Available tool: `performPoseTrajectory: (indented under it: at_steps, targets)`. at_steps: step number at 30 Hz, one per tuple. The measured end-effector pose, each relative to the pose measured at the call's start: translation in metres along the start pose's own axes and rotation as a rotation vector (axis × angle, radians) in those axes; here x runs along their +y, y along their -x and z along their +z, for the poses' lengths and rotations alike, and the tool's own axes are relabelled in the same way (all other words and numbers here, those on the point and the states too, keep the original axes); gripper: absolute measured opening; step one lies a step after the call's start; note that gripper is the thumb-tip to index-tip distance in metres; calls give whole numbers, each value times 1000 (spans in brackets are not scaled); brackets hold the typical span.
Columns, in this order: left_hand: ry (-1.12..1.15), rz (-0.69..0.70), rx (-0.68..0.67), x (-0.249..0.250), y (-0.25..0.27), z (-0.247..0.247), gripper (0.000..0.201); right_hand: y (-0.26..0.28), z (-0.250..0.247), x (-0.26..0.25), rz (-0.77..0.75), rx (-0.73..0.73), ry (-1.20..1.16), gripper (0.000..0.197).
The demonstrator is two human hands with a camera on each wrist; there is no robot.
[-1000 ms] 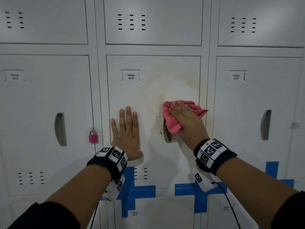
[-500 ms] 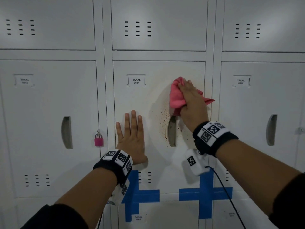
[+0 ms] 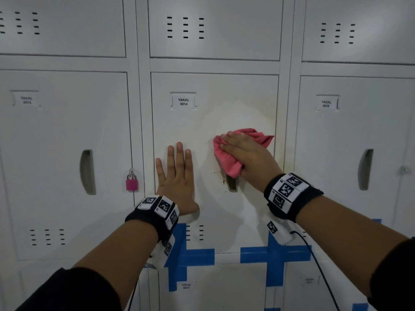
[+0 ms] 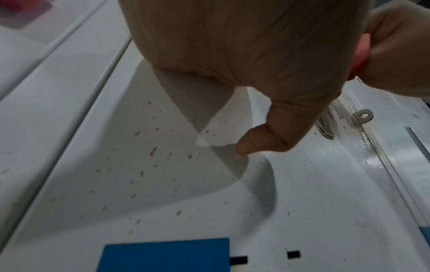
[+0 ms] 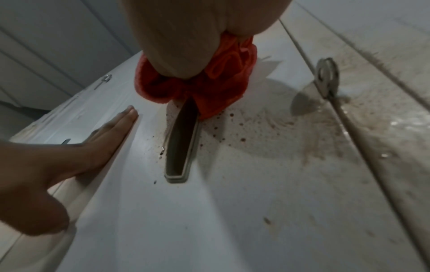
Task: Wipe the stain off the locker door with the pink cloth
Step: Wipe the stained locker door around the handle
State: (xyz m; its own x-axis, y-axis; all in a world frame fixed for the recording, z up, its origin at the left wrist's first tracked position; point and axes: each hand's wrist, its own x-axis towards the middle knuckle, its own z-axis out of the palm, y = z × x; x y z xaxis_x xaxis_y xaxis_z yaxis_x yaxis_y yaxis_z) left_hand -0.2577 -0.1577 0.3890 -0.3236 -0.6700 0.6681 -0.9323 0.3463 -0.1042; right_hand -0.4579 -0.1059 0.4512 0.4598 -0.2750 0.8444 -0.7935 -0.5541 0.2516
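The locker door (image 3: 179,126), labelled YAKAL 0014, fills the middle of the head view. My right hand (image 3: 244,153) lies with flat fingers on the bunched pink cloth (image 3: 226,162) and presses it against the door, over the top of the handle slot (image 3: 232,186). Brown stain specks (image 3: 221,177) remain left of the slot. In the right wrist view the cloth (image 5: 197,88) covers the slot's (image 5: 180,143) upper end, with specks (image 5: 232,128) and wet smears beside it. My left hand (image 3: 177,173) rests flat on the door's left half, fingers straight; more specks (image 4: 151,152) show below it.
A pink padlock (image 3: 132,182) hangs on the neighbouring locker to the left. Blue tape crosses (image 3: 190,254) mark the door's bottom corners. A metal hasp ring (image 5: 327,79) sticks out at the door's right edge. A black cable (image 3: 314,261) trails from my right wrist.
My right hand swept the cloth up towards the door's top right, then back down onto the handle slot. Fewer specks show left of the slot. The left hand stayed put.
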Motion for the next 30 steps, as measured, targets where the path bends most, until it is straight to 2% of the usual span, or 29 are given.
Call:
performPoseTrajectory:
  at_steps: [2, 5, 8, 12, 15, 17, 19, 22, 24, 27, 30]
  targets:
    - [8, 9, 5, -1, 0, 1, 144, 6, -3, -1, -56, -24, 15, 33]
    - [19, 10, 18, -1, 0, 2, 142, 15, -12, 9, -90, -121, 87, 32]
    - [20, 11, -1, -1, 0, 1, 141, 15, -20, 14, -60, -58, 33, 37]
    - [7, 6, -9, -1, 1, 2, 146, -1, -30, 6, 126, 185, -44, 50]
    - [14, 11, 18, -1, 1, 4, 146, -16, -24, 3, 330, 173, -105, 67]
    - [8, 5, 39, -1, 0, 5, 147, -21, -15, 0, 389, 113, -81, 71]
    - [1, -5, 45, -1, 0, 8, 150, -23, -5, -8, 339, 84, -49, 68]
    - [4, -8, 49, 1, 1, 10, 151, -24, 5, -17, 176, 81, -62, 57]
    - [11, -9, 53, 2, 0, 8, 150, -17, 6, -12, 92, -35, 22, 57]
    - [1, -12, 43, 2, -1, 7, 153, -5, 3, -3, 13, -201, 68, 67]
    - [13, -23, 41, 2, -1, 6, 155, 0, 2, -6, -105, -245, 109, 42]
